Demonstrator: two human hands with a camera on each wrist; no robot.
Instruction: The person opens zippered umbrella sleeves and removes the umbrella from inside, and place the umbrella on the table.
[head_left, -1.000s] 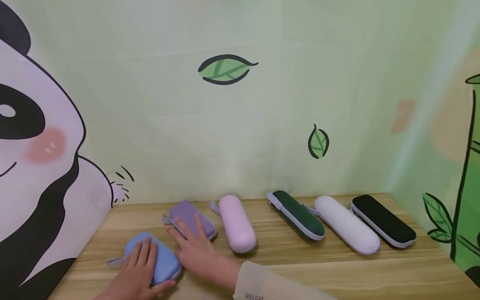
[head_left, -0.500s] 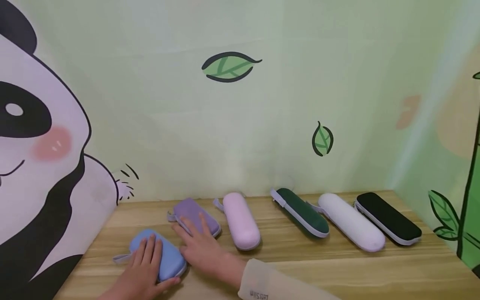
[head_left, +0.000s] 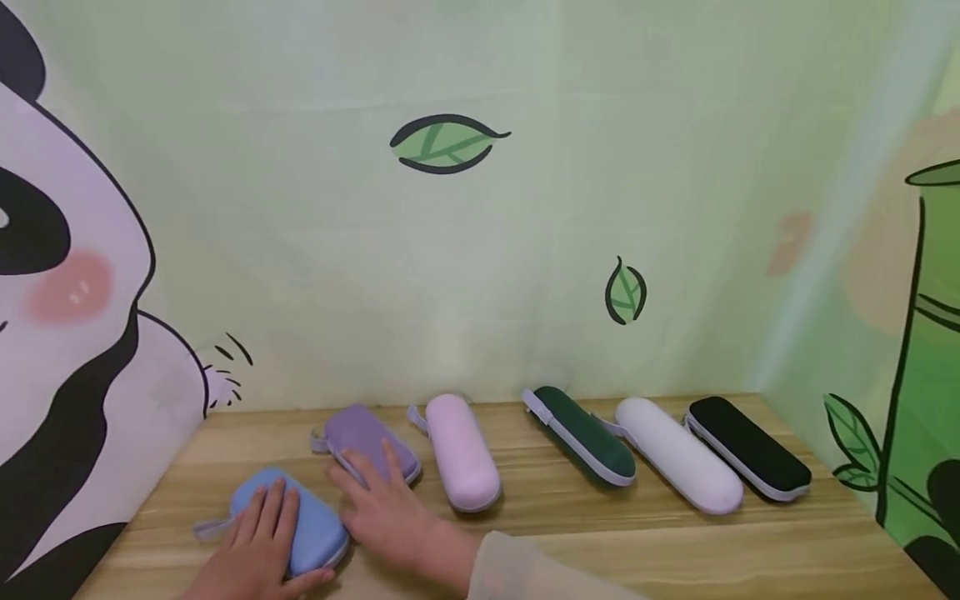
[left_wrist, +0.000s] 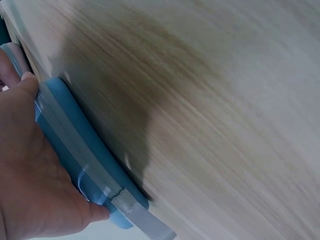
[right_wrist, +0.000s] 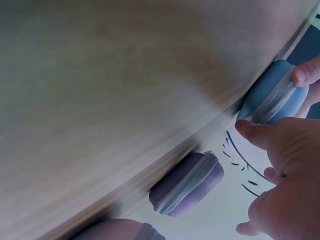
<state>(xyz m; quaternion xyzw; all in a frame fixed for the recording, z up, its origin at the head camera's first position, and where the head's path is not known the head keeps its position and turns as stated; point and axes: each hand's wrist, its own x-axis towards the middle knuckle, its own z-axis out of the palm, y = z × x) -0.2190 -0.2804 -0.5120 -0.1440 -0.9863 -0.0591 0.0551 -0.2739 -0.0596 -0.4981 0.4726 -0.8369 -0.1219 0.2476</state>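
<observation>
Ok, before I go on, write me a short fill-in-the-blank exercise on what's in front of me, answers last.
The rounded, zip-edged case under the left hand is coloured ____.
In the head view, the case between the oblong purple zip case and the oblong dark green one is ____.
On the wood-grain table, the farthest-right case in that view is ____.
Altogether, ____ cases lie there.
Missing words: blue, pink, black, six.

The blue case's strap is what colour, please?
The strap is grey, clearest in the left wrist view.
</observation>
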